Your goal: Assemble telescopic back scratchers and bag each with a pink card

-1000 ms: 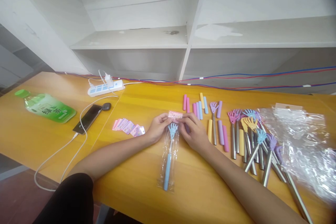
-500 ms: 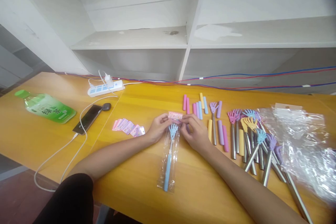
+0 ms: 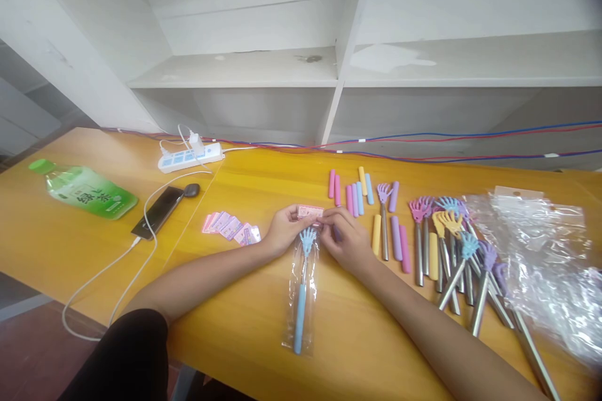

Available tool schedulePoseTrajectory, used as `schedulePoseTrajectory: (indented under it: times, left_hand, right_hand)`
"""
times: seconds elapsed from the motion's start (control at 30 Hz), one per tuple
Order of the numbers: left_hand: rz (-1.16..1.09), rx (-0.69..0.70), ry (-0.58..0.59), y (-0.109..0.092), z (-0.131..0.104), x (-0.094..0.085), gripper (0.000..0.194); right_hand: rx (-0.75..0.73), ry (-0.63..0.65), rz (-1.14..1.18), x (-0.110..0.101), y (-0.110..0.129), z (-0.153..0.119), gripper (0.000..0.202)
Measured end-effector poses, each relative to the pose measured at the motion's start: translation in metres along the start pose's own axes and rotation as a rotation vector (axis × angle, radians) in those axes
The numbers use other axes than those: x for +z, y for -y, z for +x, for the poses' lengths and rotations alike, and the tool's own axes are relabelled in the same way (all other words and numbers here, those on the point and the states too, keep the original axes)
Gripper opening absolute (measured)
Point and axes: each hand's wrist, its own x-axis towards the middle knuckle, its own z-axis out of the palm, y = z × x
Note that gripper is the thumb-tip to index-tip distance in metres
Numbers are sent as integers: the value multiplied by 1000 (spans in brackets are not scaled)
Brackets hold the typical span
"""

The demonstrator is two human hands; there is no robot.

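Note:
A clear plastic bag point(image 3: 291, 301) lies before me with a light blue back scratcher point(image 3: 300, 313) inside, its hand-shaped head toward the far side. At the bag's top end is a pink printed card point(image 3: 309, 211). My left hand point(image 3: 288, 230) pinches the card's left side, thumb across its lower edge. My right hand point(image 3: 344, 237) has its fingers closed at the card's right side, close to the left thumb. More printed cards point(image 3: 230, 228) are fanned out left of my left hand. Coloured tubes point(image 3: 397, 238) and several metal-handled back scratchers point(image 3: 451, 250) lie to the right.
Clear plastic bags point(image 3: 540, 238) are heaped at the far right. On the left are a green-labelled bottle point(image 3: 91, 191), a dark phone point(image 3: 157, 213) with a white cable, and a power strip point(image 3: 190, 158). White shelves point(image 3: 235, 69) stand behind the table.
Both hands have shifted slightly left, and my right fingertips have moved in closer to the left thumb. The bagged scratcher has slid slightly toward me.

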Motion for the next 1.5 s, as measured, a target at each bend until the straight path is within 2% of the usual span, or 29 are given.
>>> schedulePoseTrajectory:
  times: [0.3, 0.73, 0.97, 1.07, 1.13, 1.27, 1.4, 1.5]
  left_hand:
    - [-22, 17, 36, 3, 1, -4, 40]
    - [-61, -63, 53, 3, 0, -5, 40]
    - [-80, -74, 18, 2, 2, -2, 42]
    - [-44, -7, -12, 1, 2, -3, 40]
    - [33, 82, -25, -1, 1, -4, 38]
    - [182, 178, -54, -7, 0, -5, 34]
    - [148, 188, -104, -5, 3, -7, 32]
    - [107, 220, -182, -2, 7, -10, 32]
  right_hand:
    - [33, -24, 2, 1, -2, 0, 16]
    - [155, -29, 8, 0, -6, -2, 10]
    - [324, 45, -1, -5, -2, -1, 13]
    - [444, 70, -25, -8, 8, 3, 11]
    - [543, 192, -65, -11, 19, 7, 18]
    - [659, 612, -292, -16, 43, 21, 44]
    - [608, 737, -481, -19, 64, 30, 50]
    - [617, 831, -496, -20, 77, 30, 53]
